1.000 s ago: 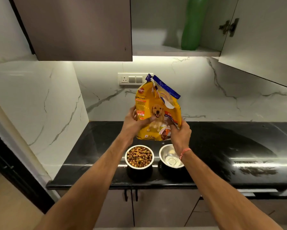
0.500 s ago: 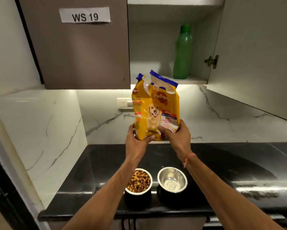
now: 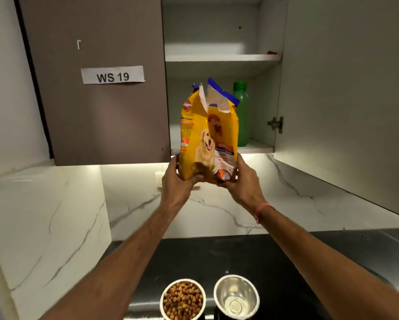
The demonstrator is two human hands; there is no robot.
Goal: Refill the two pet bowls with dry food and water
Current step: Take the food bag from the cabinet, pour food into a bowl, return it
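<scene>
— Grey cupboard point(image 3: 217, 57) stands open at twelve o'clock. What is in front of it?

— Yellow dog-food bag point(image 3: 208, 135), upright, torn open on top — the left hand point(image 3: 176, 183) and right hand point(image 3: 242, 184) both grip its base.

— Anything behind it?

— Green bottle point(image 3: 241, 112) at two o'clock of the bag, on the lower shelf.

— And the bowls?

— On the black counter point(image 3: 286, 255) at six o'clock: kibble-filled bowl point(image 3: 182, 299), steel bowl point(image 3: 236, 296) just beside it.
</scene>
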